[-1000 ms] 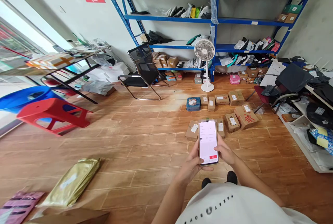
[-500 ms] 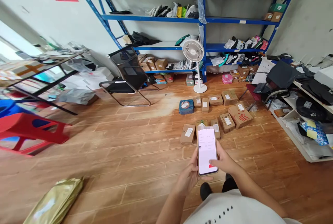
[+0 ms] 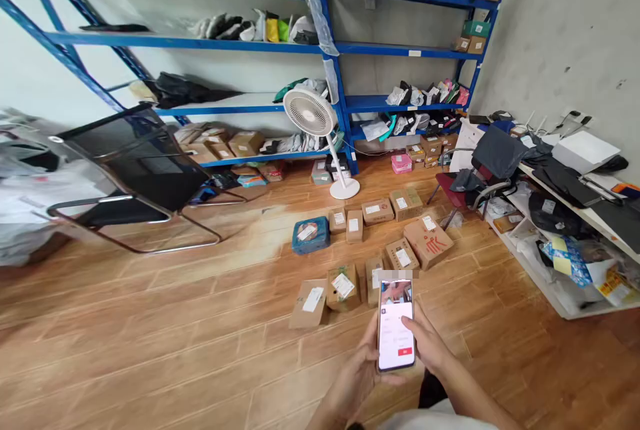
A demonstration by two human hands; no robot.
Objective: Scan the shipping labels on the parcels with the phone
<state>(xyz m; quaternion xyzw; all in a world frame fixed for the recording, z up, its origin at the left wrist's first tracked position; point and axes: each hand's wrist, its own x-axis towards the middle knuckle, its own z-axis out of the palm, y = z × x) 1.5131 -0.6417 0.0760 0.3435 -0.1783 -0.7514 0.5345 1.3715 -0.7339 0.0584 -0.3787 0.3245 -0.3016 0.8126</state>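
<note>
A smartphone is held upright in front of me, its lit screen facing me. The screen shows a small camera picture at the top and a white page with a red button below. My left hand is wrapped round the phone's left side and lower edge. On the right side my right hand grips it too, thumb over the screen. Just beyond the phone, labelled cardboard parcels stand on the floor, among them a brown box, a taped box and a narrow box partly behind the phone.
A blue package and a larger carton are among the floor parcels. Behind them stand a white fan and blue shelving. A black chair is at left; a cluttered white shelf unit is at right.
My view has turned right and moved nearer the parcels. The phone's screen now has a camera picture at its top, and my right thumb sits higher on the screen.
</note>
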